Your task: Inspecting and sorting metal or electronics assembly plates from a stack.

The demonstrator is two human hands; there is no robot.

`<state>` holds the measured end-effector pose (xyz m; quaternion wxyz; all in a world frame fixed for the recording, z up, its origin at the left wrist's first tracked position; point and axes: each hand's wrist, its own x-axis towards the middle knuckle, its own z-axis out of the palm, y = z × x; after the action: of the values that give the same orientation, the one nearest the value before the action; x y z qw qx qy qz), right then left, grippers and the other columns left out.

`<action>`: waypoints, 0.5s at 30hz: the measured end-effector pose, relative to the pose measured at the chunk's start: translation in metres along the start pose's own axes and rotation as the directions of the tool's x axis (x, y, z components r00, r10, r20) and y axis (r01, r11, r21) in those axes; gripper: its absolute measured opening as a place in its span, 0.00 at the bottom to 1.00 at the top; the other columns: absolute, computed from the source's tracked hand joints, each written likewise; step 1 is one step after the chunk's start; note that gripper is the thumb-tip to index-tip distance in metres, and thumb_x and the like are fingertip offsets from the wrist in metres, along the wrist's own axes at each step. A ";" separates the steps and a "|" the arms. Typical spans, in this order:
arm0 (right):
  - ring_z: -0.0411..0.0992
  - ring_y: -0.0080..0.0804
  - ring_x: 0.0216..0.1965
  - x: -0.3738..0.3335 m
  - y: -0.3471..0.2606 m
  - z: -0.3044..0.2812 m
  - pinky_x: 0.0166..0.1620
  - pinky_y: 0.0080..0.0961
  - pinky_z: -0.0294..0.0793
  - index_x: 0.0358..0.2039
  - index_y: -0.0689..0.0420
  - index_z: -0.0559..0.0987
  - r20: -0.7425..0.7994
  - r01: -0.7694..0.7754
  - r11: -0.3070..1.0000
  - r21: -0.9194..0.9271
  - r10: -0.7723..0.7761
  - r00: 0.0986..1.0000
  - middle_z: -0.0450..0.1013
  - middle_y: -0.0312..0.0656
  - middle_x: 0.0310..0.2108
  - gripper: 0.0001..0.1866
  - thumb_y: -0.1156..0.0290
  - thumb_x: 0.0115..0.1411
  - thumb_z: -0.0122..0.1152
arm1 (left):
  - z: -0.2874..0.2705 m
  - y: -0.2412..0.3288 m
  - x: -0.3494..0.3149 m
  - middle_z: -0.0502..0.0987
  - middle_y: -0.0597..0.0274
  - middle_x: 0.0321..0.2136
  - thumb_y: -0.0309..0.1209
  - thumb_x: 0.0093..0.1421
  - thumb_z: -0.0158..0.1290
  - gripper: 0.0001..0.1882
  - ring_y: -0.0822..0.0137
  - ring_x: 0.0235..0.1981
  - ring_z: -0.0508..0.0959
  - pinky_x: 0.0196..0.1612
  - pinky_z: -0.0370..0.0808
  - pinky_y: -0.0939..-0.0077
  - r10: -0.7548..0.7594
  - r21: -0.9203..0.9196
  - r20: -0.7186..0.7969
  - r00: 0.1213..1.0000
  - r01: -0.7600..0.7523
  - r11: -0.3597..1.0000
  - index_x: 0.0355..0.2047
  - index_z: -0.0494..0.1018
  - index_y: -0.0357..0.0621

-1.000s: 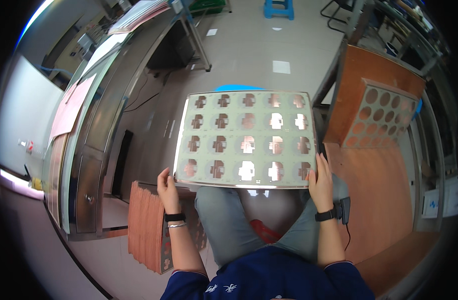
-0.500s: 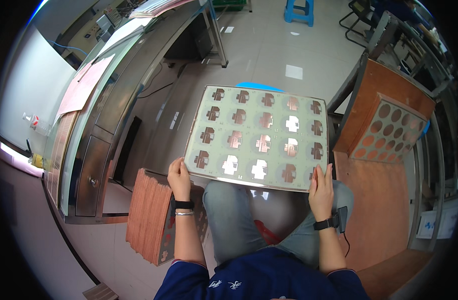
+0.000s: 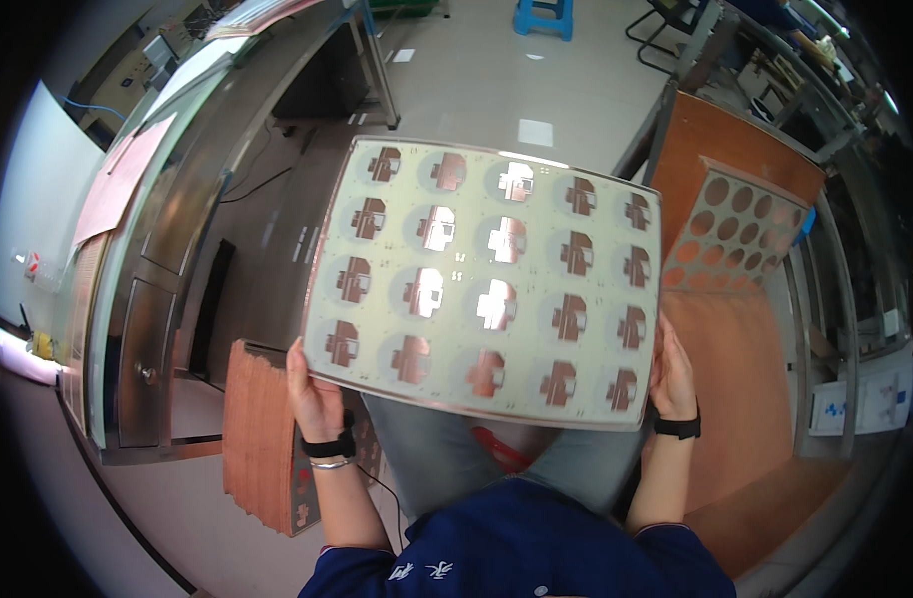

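A pale green circuit board panel (image 3: 541, 274), with rows of coppery patterns, is held up in front of me above my lap. Its face is turned up toward me, and some of the copper shines brightly. My left hand (image 3: 317, 399) is closed on its lower left corner, thumb along the edge and the other fingers partly hidden by the board. Along the lower right edge, my right hand (image 3: 674, 377) grips the panel, with its fingers partly behind it. Below my left forearm stands a thick stack of copper-edged boards (image 3: 260, 439).
On my right, a brown wooden stand (image 3: 735, 349) holds a panel with copper circles (image 3: 690, 249) leaning on its back. A glass-topped metal desk (image 3: 137, 349) with pink sheets (image 3: 128, 179) runs along the left. A blue stool (image 3: 543, 20) stands far ahead on the tiled floor.
The panel has come closer and tilted up toward me, shifting slightly left. My right hand has moved from its front lower corner to the right edge; my left hand has moved left and down with the corner.
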<state>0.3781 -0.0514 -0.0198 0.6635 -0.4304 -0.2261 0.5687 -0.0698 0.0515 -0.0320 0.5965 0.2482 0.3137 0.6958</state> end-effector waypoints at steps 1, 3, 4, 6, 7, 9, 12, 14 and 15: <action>0.70 0.29 0.46 -0.003 0.002 0.003 0.46 0.27 0.72 0.59 0.63 0.58 -0.041 -0.021 1.000 -0.005 0.021 0.999 0.67 0.45 0.51 0.25 0.61 0.66 0.42 | -0.001 0.001 0.000 0.70 0.53 0.48 0.36 0.66 0.40 0.19 0.65 0.49 0.71 0.53 0.68 0.69 -0.014 -0.030 -0.006 1.000 0.013 0.999 0.50 0.64 0.34; 0.68 0.33 0.49 -0.018 0.001 -0.010 0.50 0.31 0.69 0.55 0.64 0.62 0.004 -0.070 0.997 -0.043 0.070 0.998 0.67 0.45 0.50 0.25 0.61 0.64 0.47 | 0.013 0.008 -0.003 0.70 0.53 0.49 0.37 0.66 0.39 0.20 0.64 0.50 0.70 0.54 0.67 0.67 -0.045 -0.055 0.043 0.998 0.047 0.997 0.51 0.63 0.33; 0.69 0.34 0.49 -0.022 0.002 0.000 0.50 0.31 0.70 0.55 0.64 0.62 -0.008 -0.035 0.997 -0.065 0.035 0.999 0.67 0.45 0.50 0.24 0.61 0.63 0.48 | 0.023 0.011 -0.001 0.69 0.53 0.50 0.38 0.66 0.38 0.21 0.63 0.50 0.70 0.55 0.66 0.67 -0.064 -0.043 0.051 0.997 0.066 0.997 0.51 0.63 0.34; 0.69 0.35 0.49 -0.026 0.002 0.013 0.49 0.32 0.71 0.55 0.64 0.62 0.007 -0.034 0.999 -0.014 0.034 0.999 0.67 0.45 0.50 0.25 0.61 0.63 0.48 | 0.022 0.007 -0.001 0.68 0.53 0.52 0.39 0.67 0.36 0.22 0.63 0.52 0.68 0.56 0.65 0.67 -0.074 -0.078 0.072 0.995 0.080 0.994 0.54 0.60 0.34; 0.69 0.36 0.49 -0.027 0.003 0.019 0.49 0.33 0.72 0.55 0.64 0.62 0.030 -0.026 0.998 0.049 0.025 0.999 0.67 0.46 0.49 0.25 0.61 0.63 0.48 | 0.030 0.003 -0.006 0.66 0.53 0.53 0.39 0.67 0.37 0.23 0.63 0.54 0.67 0.57 0.63 0.66 -0.079 -0.152 0.051 0.996 0.086 0.985 0.55 0.59 0.34; 0.69 0.36 0.48 -0.026 0.019 0.030 0.48 0.33 0.73 0.55 0.64 0.61 -0.034 0.010 0.996 0.092 -0.007 0.999 0.67 0.46 0.49 0.24 0.62 0.63 0.48 | 0.054 -0.010 -0.014 0.63 0.52 0.56 0.39 0.67 0.37 0.25 0.62 0.56 0.64 0.60 0.60 0.65 -0.066 -0.171 0.092 0.994 0.081 0.982 0.57 0.55 0.34; 0.67 0.37 0.51 -0.031 0.036 0.050 0.51 0.35 0.70 0.56 0.63 0.59 -0.038 0.002 0.980 0.200 0.005 0.999 0.65 0.46 0.52 0.24 0.64 0.63 0.48 | 0.092 -0.038 -0.050 0.59 0.52 0.58 0.35 0.67 0.37 0.24 0.62 0.58 0.61 0.60 0.60 0.66 -0.152 -0.007 0.137 0.979 0.154 0.988 0.59 0.51 0.35; 0.63 0.38 0.54 -0.039 0.048 0.075 0.55 0.37 0.65 0.57 0.62 0.58 -0.063 0.027 0.976 0.217 -0.014 0.998 0.62 0.46 0.54 0.25 0.66 0.63 0.47 | 0.110 -0.055 -0.075 0.62 0.54 0.56 0.33 0.66 0.39 0.23 0.63 0.56 0.63 0.58 0.62 0.66 -0.207 0.022 0.127 0.970 0.206 0.978 0.58 0.52 0.36; 0.60 0.38 0.57 -0.043 0.057 0.079 0.58 0.38 0.61 0.58 0.62 0.57 0.057 -0.026 0.966 0.256 0.012 0.998 0.60 0.45 0.56 0.25 0.68 0.63 0.47 | 0.113 -0.061 -0.082 0.63 0.55 0.54 0.33 0.65 0.40 0.23 0.63 0.54 0.66 0.56 0.65 0.66 -0.265 -0.021 0.105 0.958 0.269 0.963 0.58 0.53 0.36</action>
<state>0.2736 -0.0684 -0.0172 0.7019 -0.3272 -0.1644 0.6110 0.0657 -0.0078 0.0028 0.7044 0.2282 0.3013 0.6008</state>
